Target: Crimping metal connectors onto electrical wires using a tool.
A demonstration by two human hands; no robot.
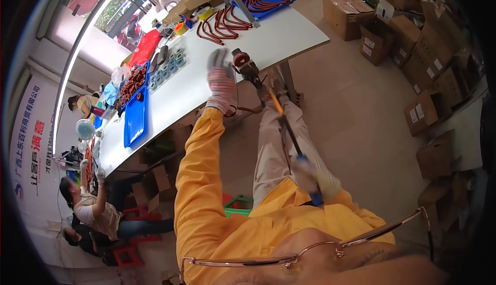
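My left hand (219, 73), in a red-and-white striped glove with grey fingers, reaches up over the table's near edge. Its fingers are stretched out and slightly blurred, with nothing visible in them. Just right of it, a dark clamp-like fixture (250, 72) stands at the edge, with a reddish-brown round part (241, 58) at its top. My gloved right hand (323, 180), blurred, is closed around the blue handle of a long tool (293, 136). Its dark shaft, orange farther along, points up toward the fixture. Whether tip and fixture touch, I cannot tell.
On the white table (279, 39) lie dark red cables (225, 24), a blue tray of cables (266, 2), another blue tray (136, 125) and reddish-brown rings (133, 84). Cardboard boxes (421, 60) line the right side. A person (98, 207) works at the left.
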